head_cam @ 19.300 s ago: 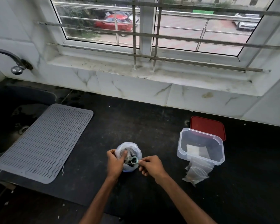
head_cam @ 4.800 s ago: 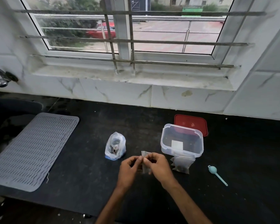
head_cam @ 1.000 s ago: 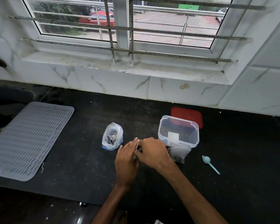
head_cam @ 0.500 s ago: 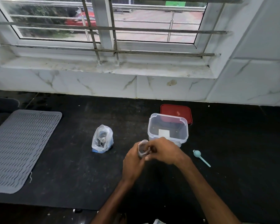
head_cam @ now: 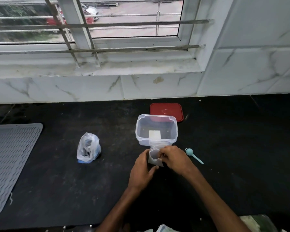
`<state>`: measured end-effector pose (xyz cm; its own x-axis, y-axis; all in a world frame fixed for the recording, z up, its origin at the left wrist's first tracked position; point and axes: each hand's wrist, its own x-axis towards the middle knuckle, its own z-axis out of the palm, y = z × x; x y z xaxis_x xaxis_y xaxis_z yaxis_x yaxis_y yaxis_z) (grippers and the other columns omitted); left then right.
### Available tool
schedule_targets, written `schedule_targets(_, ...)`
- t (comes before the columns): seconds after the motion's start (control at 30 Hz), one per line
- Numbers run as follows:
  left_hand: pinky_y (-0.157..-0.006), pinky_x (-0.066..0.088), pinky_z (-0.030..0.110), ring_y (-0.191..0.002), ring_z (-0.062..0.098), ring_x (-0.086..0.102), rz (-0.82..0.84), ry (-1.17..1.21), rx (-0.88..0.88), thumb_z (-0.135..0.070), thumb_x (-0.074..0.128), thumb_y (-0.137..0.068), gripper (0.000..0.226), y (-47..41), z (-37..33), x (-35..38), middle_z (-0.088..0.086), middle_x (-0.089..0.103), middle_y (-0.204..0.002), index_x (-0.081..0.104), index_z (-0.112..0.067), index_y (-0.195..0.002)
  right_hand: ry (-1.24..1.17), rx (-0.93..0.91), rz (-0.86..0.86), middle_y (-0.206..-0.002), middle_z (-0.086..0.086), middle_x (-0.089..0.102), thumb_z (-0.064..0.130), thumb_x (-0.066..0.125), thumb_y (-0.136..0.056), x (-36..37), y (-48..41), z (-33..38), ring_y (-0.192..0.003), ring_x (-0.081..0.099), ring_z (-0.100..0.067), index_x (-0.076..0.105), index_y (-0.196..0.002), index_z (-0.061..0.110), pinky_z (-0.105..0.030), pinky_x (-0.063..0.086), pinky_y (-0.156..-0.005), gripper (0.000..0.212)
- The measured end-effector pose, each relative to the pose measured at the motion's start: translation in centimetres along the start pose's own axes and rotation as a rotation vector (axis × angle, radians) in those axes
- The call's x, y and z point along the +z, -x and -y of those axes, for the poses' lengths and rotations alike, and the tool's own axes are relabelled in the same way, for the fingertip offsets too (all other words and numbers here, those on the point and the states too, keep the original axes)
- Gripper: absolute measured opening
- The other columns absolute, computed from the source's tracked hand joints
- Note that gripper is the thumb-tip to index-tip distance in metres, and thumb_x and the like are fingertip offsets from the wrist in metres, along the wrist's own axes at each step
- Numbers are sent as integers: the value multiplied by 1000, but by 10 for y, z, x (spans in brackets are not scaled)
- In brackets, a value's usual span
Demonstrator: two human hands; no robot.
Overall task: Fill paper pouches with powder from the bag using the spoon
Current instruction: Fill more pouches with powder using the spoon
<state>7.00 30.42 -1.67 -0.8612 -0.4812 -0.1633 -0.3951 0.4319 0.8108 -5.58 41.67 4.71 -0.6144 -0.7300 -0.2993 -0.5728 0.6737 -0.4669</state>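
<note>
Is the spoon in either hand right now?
No, the spoon lies on the counter, apart from the right hand, which holds the pouch together with the left hand.

Grip hides much of the pouch (head_cam: 154,158)

The left hand (head_cam: 141,171) and right hand (head_cam: 173,157) cover its sides and lower corners; what is inside cannot be told. Left of the grip, the bag (head_cam: 88,149) shows only dark blur; farther left, the mat (head_cam: 10,161) runs off-frame.
</note>
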Motion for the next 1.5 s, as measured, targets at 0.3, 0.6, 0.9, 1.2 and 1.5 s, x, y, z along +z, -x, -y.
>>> schedule_targets(0.3,-102,48,29,-123,3,52,-12,-74,-65,-26,75,-80,69,-4,-1,9,-17,52,-136,38,-39,-137,-126,-32,-40,-112,10,70,11,69,-85,10,-2,-28,-100,66,-9,70,-106,39,-32,54,-91,35)
schedule_targets(0.6,-113,36,34,-140,18,39,-135,-237,-32,-8,67,-87,73,-5,-9,-27,3,39,-153,31,-16,-150,-195,-18,-174,-108,14,71,15,73,-85,-6,4,-56,-96,65,-1,71,-112,35,-30,54,-90,34)
schedule_targets(0.9,-100,46,32,-122,15,54,-132,-351,344,-23,61,-94,48,-26,-90,7,-2,54,-138,45,-20,-139,39,419,-209,-127,-3,57,35,72,-87,3,-5,-112,-117,53,-21,55,-128,18,-36,48,-92,48)
schedule_targets(1.2,-97,47,31,-119,13,54,-83,-391,333,-27,57,-96,44,-24,-92,25,-5,55,-134,44,-24,-138,-72,373,-357,-117,2,62,37,67,-91,1,1,-114,-106,59,-17,59,-121,23,-35,52,-85,34)
schedule_targets(1.5,-80,52,18,-97,3,62,-340,-214,206,-21,63,-93,27,-27,-54,-65,-8,63,-118,61,-21,-120,-599,-123,-370,-95,12,64,28,64,-95,-48,-18,7,-82,60,2,66,-120,19,-10,45,-68,27)
